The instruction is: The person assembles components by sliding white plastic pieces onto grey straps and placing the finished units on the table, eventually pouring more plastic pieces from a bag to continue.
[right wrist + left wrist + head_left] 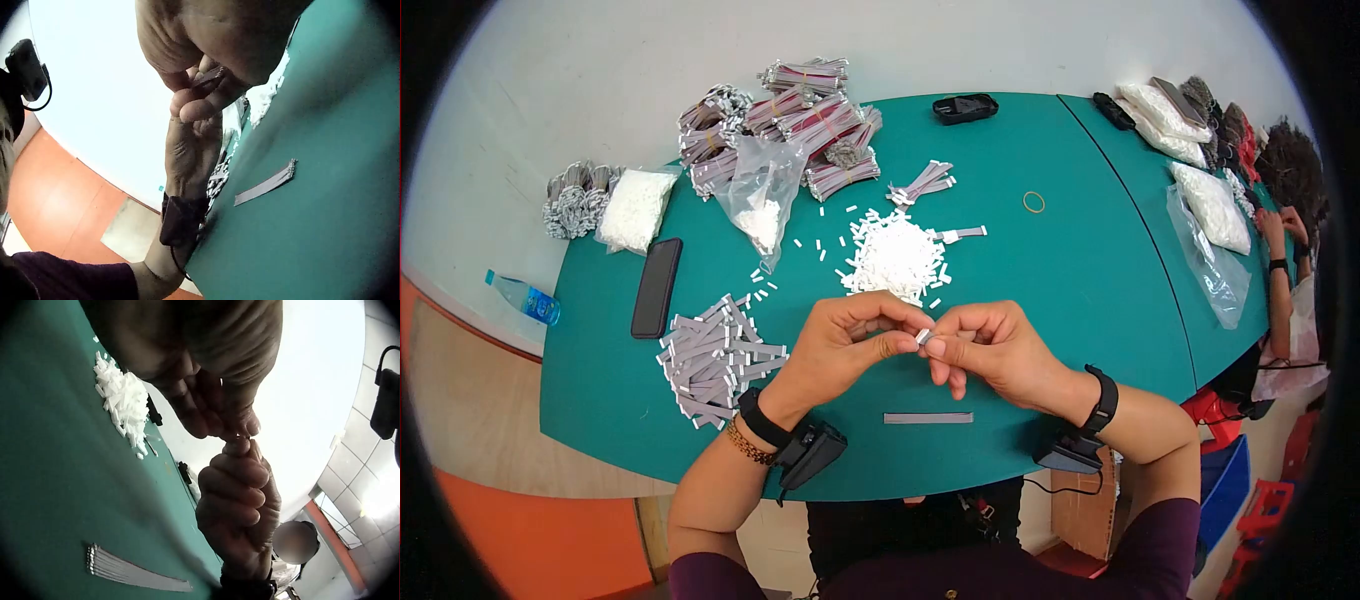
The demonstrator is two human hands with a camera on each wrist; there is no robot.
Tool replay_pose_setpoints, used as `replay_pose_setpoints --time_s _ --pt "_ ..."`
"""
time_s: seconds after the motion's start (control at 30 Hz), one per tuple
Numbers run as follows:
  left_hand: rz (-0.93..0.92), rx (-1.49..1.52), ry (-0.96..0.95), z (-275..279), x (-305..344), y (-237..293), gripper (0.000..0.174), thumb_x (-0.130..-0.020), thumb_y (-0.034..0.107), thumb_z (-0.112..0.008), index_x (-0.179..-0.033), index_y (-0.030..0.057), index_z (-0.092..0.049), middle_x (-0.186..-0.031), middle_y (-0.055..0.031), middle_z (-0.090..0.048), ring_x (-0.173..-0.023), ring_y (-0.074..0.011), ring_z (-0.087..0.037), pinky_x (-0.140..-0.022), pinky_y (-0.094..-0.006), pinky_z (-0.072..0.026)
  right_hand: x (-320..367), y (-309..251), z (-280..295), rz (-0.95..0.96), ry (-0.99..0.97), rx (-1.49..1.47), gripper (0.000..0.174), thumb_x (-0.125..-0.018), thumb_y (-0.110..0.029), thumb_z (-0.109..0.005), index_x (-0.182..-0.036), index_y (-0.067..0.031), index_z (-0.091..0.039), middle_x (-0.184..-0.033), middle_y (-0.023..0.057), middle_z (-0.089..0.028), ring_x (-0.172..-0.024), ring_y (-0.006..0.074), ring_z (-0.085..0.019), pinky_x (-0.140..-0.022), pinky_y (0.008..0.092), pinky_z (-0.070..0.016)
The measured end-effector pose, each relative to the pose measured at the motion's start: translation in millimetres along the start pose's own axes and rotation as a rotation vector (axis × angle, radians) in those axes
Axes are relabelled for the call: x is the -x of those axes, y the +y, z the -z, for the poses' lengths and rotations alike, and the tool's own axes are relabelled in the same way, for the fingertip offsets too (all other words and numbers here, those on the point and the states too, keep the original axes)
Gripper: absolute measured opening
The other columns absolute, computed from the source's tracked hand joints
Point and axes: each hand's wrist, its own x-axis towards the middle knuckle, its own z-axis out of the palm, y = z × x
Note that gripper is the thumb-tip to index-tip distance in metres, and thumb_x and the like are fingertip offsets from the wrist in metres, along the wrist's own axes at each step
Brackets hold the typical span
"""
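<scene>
Over the table, both hands meet fingertip to fingertip around a short grey ribbon cable (926, 338) with a white end. My left hand (850, 335) pinches the small white connector (921, 335) at that end between thumb and index finger. Thumb and fingers of my right hand (995, 350) grip the cable itself, part of which shows inside the hand as a ribbon strip (209, 77) in the right wrist view. Below the hands lies another grey ribbon cable (928, 418), flat on the green table. A heap of small white connectors (895, 258) sits just beyond the fingers.
Left of the hands are a pile of white-ended ribbon cables (715, 360) and a phone (657, 288). Bundled cables (820, 120) and plastic bags of white parts (637, 208) stand at the back. A rubber band (1033, 203) lies right; another person's arm (1280, 290) is far right.
</scene>
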Motion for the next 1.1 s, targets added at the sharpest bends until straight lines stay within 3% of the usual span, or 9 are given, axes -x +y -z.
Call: replay_pose_setpoints --time_s 0.73,1.1 --pt "-0.018 0.039 -0.037 -3.6 1.3 -5.9 0.014 -0.080 0.000 -0.067 -0.093 -0.0022 -0.063 -0.093 -0.0107 -0.062 -0.087 -0.0168 -0.061 -0.078 -0.0282 -0.0495 4.4 2.8 -3.4 0.018 -0.036 0.027 0.020 -0.091 -0.019 -0.058 -0.080 -0.0031 -0.061 -0.068 0.0033 -0.063 -0.054 0.0056 -0.054 -0.050 0.0192 -0.0424" --pt "0.046 0.087 -0.023 4.5 -1.2 0.3 0.019 -0.082 0.006 -0.067 -0.099 -0.0012 -0.063 -0.097 -0.0058 -0.062 -0.090 -0.0095 -0.058 -0.083 -0.0238 -0.0468 0.8 0.3 1.2 0.059 0.011 0.128 0.019 -0.091 -0.017 -0.057 -0.079 -0.0030 -0.061 -0.067 0.0007 -0.062 -0.054 0.0039 -0.052 -0.050 0.0182 -0.0413"
